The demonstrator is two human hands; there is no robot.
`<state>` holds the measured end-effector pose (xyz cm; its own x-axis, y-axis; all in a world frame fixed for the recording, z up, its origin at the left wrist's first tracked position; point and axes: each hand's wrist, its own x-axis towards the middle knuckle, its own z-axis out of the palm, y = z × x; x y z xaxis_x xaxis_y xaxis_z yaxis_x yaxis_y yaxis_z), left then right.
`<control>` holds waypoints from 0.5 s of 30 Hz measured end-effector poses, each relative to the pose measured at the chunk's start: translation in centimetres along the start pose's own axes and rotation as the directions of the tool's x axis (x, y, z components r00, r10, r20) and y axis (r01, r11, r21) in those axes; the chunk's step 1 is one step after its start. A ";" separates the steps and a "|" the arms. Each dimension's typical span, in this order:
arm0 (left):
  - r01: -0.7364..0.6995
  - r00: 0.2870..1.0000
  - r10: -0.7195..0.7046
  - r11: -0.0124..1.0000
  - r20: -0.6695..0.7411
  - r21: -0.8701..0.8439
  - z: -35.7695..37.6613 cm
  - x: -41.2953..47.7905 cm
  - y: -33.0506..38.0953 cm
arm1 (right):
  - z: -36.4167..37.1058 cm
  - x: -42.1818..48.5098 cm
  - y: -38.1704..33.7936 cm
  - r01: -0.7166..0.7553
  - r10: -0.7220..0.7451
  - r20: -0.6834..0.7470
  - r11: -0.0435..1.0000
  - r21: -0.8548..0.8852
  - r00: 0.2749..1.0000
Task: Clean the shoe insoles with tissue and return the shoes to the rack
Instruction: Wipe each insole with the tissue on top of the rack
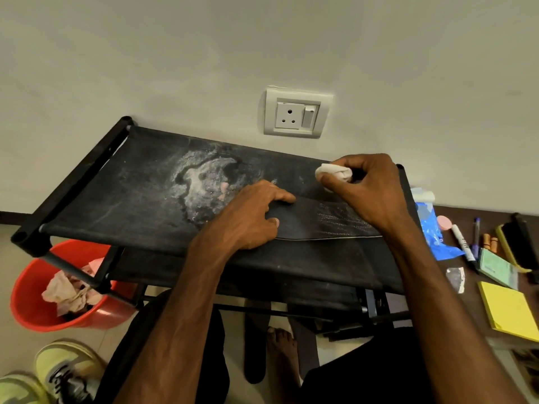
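A black insole [315, 220] lies flat on the fabric top shelf of the black shoe rack [116, 205], at its near right part. Its long axis runs left to right, along the shelf's near edge; toe and heel cannot be told apart. The left hand [250, 217] presses on the insole's left end, fingers bent, fingertips on it. The right hand [370, 188] sits over the far right end and pinches a crumpled white tissue [334, 173] between thumb and fingers. A whitish-pink stain [204, 182] marks the middle of the shelf. A red bucket [29, 301] with used tissues stands on the floor at the left, beside yellow-green sneakers [67, 365]. A yellow sticky-note pad [507, 313] lies on the table [472, 304] at the right.
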<state>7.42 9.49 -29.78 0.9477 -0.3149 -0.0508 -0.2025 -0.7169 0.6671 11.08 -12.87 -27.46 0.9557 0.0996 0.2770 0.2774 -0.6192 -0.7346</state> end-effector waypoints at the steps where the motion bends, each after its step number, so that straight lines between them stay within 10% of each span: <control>1: 0.002 1.000 -0.002 1.000 -0.015 -0.004 0.1 0.0 0.1 | 0.0 0.1 0.3 -0.009 0.009 -0.027 1.000 -0.007 1.000; 15: 0.022 0.998 -0.019 0.999 -0.062 0.049 0.2 0.1 1.0 | -0.8 0.4 1.6 0.034 -0.031 0.084 0.999 -0.039 0.996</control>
<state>7.26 8.58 -29.28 0.9650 -0.2616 -0.0173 -0.1931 -0.7536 0.6283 11.84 -14.39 -28.02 0.9516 0.1838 0.2464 0.3059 -0.6456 -0.6997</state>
